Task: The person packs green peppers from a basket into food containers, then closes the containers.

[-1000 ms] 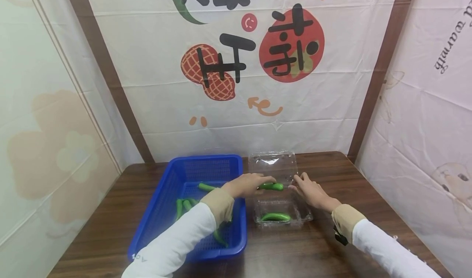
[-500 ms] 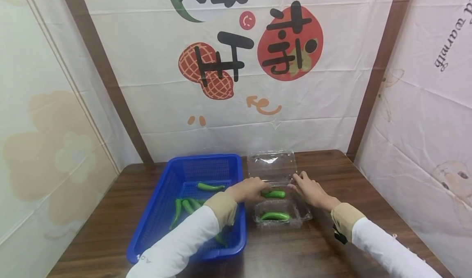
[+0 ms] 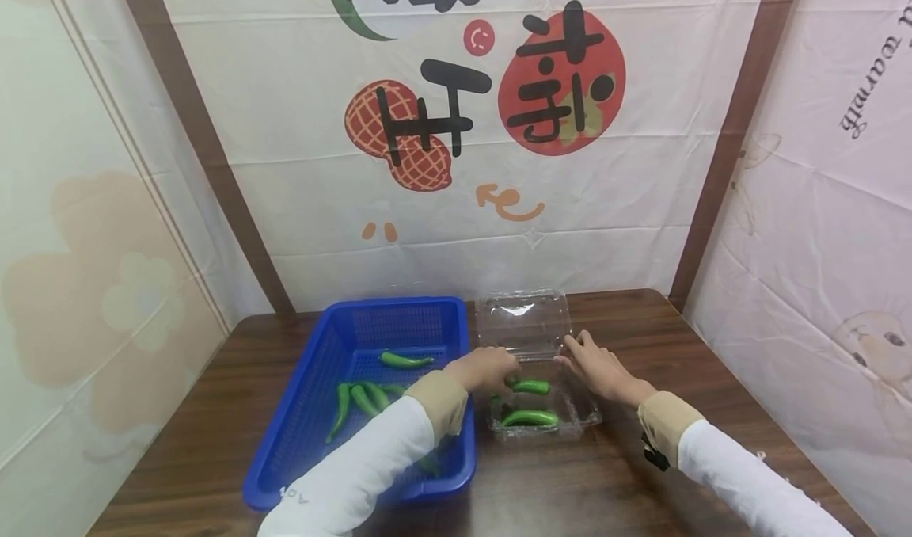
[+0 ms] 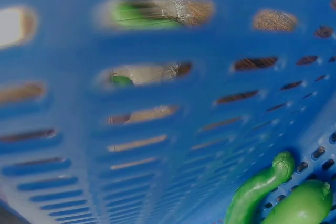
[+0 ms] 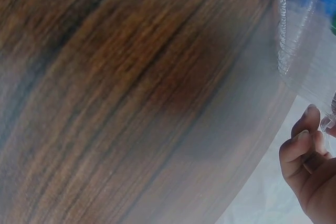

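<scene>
A clear plastic clamshell box (image 3: 593, 420) stands open on the table, its lid (image 3: 523, 323) tipped back toward the wall. My left hand (image 3: 488, 369) holds a green chili pepper (image 3: 533, 387) by its left end, low over the box's base. In front of it a second green chili pepper (image 3: 530, 418) lies in the base. My right hand (image 3: 598, 369) pinches the box's right side near the hinge. In the right wrist view, fingers (image 5: 296, 149) curl at the clear plastic edge (image 5: 283, 40). The basket's wall hides my left hand in the left wrist view.
Left of the box stands a blue perforated basket (image 3: 285, 442), with several green chili peppers (image 3: 404, 359) inside. My left forearm crosses over its right wall. Wood-grain tabletop (image 3: 541, 489) extends in front of the box, and a printed cloth wall (image 3: 399, 268) rises behind.
My left hand has brought its chili pepper down and toward me, from above the hinge to low over the box's base. My right hand has stayed at the box's side.
</scene>
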Motion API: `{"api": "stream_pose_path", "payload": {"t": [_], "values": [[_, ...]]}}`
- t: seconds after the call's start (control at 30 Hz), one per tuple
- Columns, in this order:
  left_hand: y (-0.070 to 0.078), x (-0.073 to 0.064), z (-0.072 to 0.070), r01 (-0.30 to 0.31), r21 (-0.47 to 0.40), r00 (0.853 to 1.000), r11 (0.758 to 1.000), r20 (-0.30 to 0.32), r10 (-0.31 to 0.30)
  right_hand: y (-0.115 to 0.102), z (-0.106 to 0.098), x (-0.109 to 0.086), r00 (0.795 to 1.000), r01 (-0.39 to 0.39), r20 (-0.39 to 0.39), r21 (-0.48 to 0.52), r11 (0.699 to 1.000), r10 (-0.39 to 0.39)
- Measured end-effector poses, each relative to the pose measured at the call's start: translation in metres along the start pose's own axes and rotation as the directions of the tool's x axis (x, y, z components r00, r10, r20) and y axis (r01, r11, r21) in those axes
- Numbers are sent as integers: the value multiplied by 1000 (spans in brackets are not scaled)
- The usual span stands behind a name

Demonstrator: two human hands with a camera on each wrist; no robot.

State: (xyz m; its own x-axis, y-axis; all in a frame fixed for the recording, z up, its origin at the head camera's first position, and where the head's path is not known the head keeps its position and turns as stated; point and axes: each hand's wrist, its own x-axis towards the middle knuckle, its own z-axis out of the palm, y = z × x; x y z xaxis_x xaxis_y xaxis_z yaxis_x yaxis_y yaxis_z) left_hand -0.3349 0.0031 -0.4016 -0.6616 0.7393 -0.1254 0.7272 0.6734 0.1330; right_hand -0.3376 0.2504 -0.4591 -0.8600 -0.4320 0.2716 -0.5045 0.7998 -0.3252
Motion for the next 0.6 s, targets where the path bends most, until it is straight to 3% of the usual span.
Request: {"api": "stream_pose_path", "payload": {"t": [0.3,0.6], "values": [[4,2,2,13,92,1000,996,9,-14,-1,0,0,1000,-5,-9,-8,1000,5],[10,4,4,-22,144,996,989,94,9,-2,2,-1,1000,7,-17,-5,1000,-7]]}}
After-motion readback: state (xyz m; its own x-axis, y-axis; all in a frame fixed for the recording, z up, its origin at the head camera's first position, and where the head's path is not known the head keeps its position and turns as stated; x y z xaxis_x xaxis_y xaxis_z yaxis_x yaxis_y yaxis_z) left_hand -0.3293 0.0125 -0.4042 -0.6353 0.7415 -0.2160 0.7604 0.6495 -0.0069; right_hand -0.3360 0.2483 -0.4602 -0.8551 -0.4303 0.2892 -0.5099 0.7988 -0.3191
